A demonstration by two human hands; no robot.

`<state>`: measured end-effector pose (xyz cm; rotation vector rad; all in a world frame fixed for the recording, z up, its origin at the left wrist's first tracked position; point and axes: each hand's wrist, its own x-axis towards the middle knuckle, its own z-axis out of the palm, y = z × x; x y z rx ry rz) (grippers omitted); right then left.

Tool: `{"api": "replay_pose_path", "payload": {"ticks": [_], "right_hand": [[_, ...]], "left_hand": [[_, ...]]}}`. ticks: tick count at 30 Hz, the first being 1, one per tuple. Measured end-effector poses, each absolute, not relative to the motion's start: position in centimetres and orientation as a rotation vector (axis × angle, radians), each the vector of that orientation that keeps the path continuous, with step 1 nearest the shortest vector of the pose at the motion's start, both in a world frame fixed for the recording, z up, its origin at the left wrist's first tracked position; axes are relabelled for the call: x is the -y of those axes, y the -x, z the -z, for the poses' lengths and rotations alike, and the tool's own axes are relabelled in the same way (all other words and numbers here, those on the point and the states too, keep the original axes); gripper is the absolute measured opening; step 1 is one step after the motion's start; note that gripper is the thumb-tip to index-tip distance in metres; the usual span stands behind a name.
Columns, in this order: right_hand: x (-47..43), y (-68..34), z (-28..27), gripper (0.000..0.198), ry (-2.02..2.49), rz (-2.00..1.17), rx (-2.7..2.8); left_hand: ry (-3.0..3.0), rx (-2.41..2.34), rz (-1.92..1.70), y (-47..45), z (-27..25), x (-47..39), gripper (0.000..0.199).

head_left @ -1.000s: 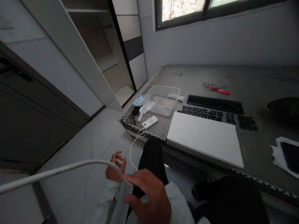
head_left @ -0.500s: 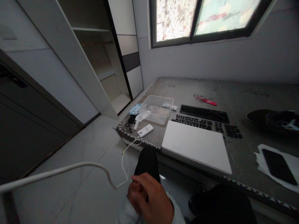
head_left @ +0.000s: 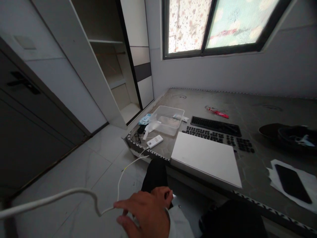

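My right hand [head_left: 146, 211] reaches in from the lower right over my lap, palm down. Its index finger and thumb point left and stand apart, with nothing visible between them. A thin white cable [head_left: 118, 186] runs right by the index fingertip; whether they touch, I cannot tell. Partly covered by the right hand is my left hand [head_left: 163, 194], its fingers curled; anything inside them is hidden. The cable leads up to a white power bank [head_left: 155, 141] on the front left of the grey surface. A flat white box [head_left: 206, 158] lies beyond my hands to the right.
A clear plastic tub [head_left: 170, 130] stands by a blue packet [head_left: 145, 119]. Behind the box are a black keyboard [head_left: 215, 125], loose black keycaps [head_left: 205, 133] and a red wrapper [head_left: 219, 113]. At right are a cap [head_left: 284, 135] and a phone [head_left: 293, 183] on white paper.
My right hand has moved left off the left hand, its finger and thumb now apart beside the cable. The left hand now shows to its right. The view has tilted up slightly.
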<state>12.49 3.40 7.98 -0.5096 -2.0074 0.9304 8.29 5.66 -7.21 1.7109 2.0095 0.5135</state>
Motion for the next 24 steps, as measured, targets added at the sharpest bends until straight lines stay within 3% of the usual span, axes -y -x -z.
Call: {"api": "replay_pose_path", "payload": {"ticks": [12,17,21,24], "right_hand": [[0.3,-10.7,-5.0,0.056,0.342,-0.941,2.258],[-0.1,-11.5,-2.6,0.077,0.531,-0.9,2.181],[-1.2,-12.7,-0.3,0.049,0.589,-0.714,2.041],[-3.2,-16.3,-1.9,0.034,0.421,-0.526,1.976]], "left_hand": [[-1.417,-1.935,-0.653,-8.6,6.8,-6.7,0.038],[-1.399,-1.929,-0.643,-9.4,6.6,-7.3,0.037],[-1.45,-1.947,-0.552,-10.5,6.4,-7.8,0.038],[-1.425,-1.919,-0.431,-11.2,6.3,-8.3,0.037]]}}
